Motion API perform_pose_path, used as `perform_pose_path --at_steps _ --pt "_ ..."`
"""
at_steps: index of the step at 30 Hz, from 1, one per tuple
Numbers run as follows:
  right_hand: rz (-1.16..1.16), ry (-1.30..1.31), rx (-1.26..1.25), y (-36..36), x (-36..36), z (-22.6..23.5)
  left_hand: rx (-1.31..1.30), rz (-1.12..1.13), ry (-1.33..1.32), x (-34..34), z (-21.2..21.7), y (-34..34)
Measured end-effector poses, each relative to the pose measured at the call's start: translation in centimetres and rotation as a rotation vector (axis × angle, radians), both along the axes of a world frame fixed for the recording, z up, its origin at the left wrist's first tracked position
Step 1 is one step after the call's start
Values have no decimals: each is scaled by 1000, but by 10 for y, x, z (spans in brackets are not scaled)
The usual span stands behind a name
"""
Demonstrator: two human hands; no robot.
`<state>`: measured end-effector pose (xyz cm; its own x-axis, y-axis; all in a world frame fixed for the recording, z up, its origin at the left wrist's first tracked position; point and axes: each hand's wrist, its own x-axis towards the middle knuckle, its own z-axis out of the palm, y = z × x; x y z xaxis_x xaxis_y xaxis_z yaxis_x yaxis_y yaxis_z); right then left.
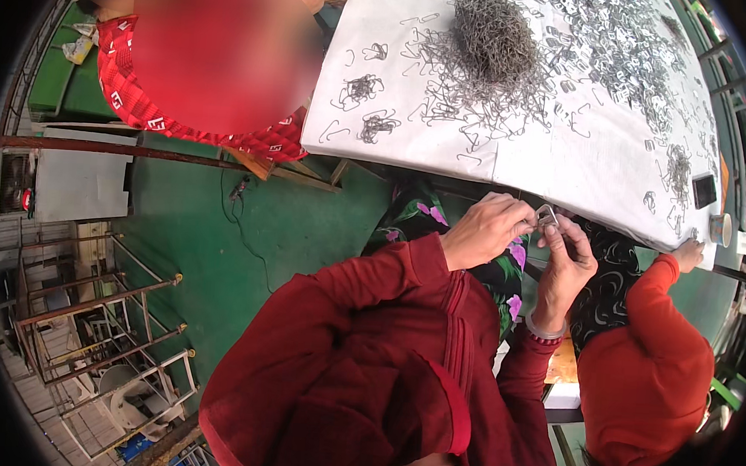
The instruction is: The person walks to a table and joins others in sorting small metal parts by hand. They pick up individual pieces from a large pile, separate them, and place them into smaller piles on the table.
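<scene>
Just off the near edge of the white-covered table point(523, 161), my two hands meet around a small bent metal clip point(547, 215). My left hand point(491, 227) pinches at its left side with the fingers closed. From the right, my right hand point(569, 260) grips the same piece between thumb and fingers. The clip's lower part is hidden by the fingers. Beyond my hands, bent wire hooks point(462, 106) lie scattered on the cover, with a dense heap of wire pieces point(494, 37) behind them.
Flat metal clips point(610, 55) spread over the table's far right. A dark phone-like object point(703, 191) and a small round container point(720, 229) lie near the right edge. A co-worker in orange point(650, 378) sits at right, another in red point(213, 52) at far left. Metal racks point(103, 319) stand lower left.
</scene>
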<state>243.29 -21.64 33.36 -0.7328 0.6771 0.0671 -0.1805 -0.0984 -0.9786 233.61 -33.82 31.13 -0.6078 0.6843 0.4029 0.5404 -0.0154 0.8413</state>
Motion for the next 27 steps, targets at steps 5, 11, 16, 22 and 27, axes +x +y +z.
perform_pose_path --at_steps 5,11,16,22,27 --pt "-31 66 -40 2 -11 -9 -28 131 -2 -36 -6 -13" --pt "-19 32 -37 4 -16 -12 -387 257 341 -111 -60 -31" --pt "-17 -5 -47 2 -16 -6 -466 253 374 -107 -68 -31" --pt "2 -32 -29 -6 -15 -9 -167 181 163 -93 -41 -22" --pt "14 -104 -17 -11 -17 -15 27 -32 -293 -47 19 -14"
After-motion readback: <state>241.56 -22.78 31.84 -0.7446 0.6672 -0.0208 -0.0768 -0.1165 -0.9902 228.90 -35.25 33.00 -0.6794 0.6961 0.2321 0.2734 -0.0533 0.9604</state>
